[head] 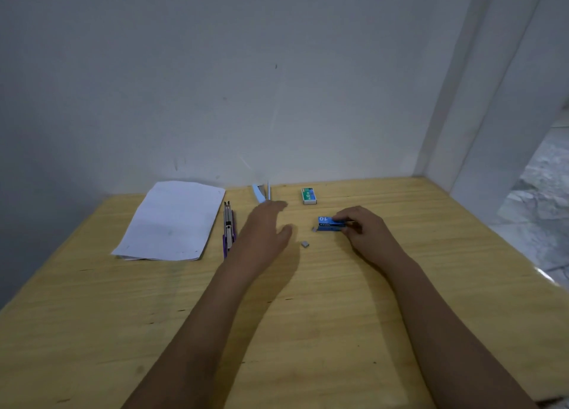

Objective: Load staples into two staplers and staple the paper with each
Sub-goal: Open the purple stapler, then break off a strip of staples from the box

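Head view: blue staple box (330, 224) on the table (308, 331), pinched by the right hand (365, 231); a loose staple strip (305, 244) lies just beside it. Left hand (266, 227) relaxed and empty, near the opened light-blue stapler (260, 193). Purple stapler (228, 230) lies open beside the paper (172, 221). Judgement: steady the box and slide the tray slowly so strips stay whole.

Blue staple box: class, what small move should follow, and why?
Probably slide a staple strip out of the blue staple box: the right hand pinches it, and the purple stapler lies opened flat beside the paper, seemingly awaiting staples.
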### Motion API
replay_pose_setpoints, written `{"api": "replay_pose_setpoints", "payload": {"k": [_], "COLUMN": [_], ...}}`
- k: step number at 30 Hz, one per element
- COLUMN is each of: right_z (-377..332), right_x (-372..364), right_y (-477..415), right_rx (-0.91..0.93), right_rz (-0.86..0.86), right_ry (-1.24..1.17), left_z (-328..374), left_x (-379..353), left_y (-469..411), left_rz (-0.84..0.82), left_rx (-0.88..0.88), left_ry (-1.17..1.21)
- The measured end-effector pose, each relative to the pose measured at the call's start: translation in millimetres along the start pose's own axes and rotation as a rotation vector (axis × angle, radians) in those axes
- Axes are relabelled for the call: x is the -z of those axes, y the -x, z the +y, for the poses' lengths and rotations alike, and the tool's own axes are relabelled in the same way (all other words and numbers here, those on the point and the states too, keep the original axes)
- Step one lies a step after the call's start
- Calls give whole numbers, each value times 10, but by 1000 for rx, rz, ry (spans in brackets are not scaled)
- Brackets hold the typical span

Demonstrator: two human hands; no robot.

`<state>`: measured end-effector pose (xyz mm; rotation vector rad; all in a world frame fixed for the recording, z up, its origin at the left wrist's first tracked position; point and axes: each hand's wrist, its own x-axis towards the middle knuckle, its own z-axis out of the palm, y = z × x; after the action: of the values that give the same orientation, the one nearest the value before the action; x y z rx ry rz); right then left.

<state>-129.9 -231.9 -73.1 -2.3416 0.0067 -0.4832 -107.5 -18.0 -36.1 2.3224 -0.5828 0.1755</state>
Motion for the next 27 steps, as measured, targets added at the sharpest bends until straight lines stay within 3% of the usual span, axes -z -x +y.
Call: {"api": "replay_pose_setpoints", "payload": {"k": [7, 17, 27], "right_z": [-96, -130, -125], "right_x": [-57, -182, -189], "right_y": [-15, -129, -161], "right_rx": [46, -65, -136], "right_rz": [-28, 34, -97], "right_ry": [28, -27, 28], "left_z": [44, -153, -219], "left_x": [-329, -431, -455], "left_y": [-193, -298, -324], "left_rz": [-123, -24, -25], "left_rx": [86, 24, -24], "left_ry": [147, 176, 190]}}
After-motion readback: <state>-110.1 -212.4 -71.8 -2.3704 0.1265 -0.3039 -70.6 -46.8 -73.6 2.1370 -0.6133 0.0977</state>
